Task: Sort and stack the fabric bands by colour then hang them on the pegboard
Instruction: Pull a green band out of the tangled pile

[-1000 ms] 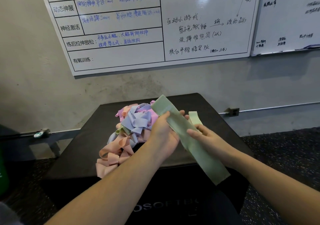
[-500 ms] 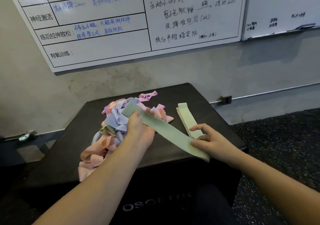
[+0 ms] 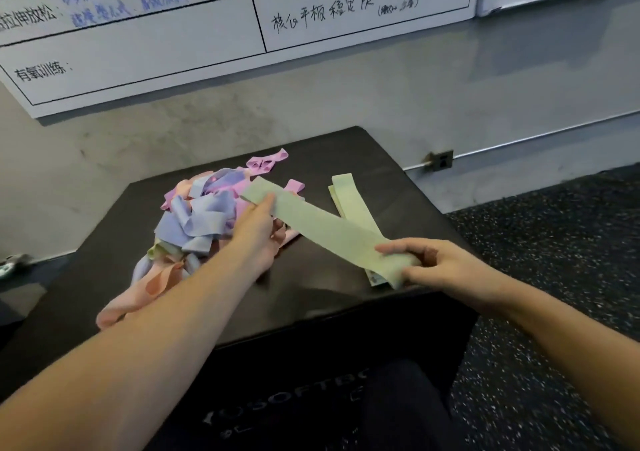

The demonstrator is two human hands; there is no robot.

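Closest in, two bare forearms reach out over the front edge of a black padded box [image 3: 311, 298], pale lettering showing on its front face. The right hand [image 3: 446, 270] pinches the near end of a green fabric band [image 3: 325, 230], thumb on top and fingers curled beneath, right at the box's front-right edge. That band runs flat and taut on a diagonal, up and leftward, to the left hand [image 3: 258, 234], which grips the far end between thumb and fingers. So both hands are grasping the same green band, stretched between them just above the box top.

Under the band's near end, and running back along the right side of the box, lies a small stack of green bands [image 3: 349, 197], laid lengthwise and roughly aligned. The held band crosses over it; whether they touch I cannot tell.

Left of centre sits the tangled pile of fabric bands [image 3: 194, 222]: lilac-blue loops on top, peach ones trailing toward the front-left edge, pink ones at the back, a hint of pale green inside.

Beyond the box, a grey wall carries a whiteboard [image 3: 173, 41] with handwritten Chinese text, and a wall socket [image 3: 440, 161] sits low on the right above speckled dark flooring [image 3: 554, 242].
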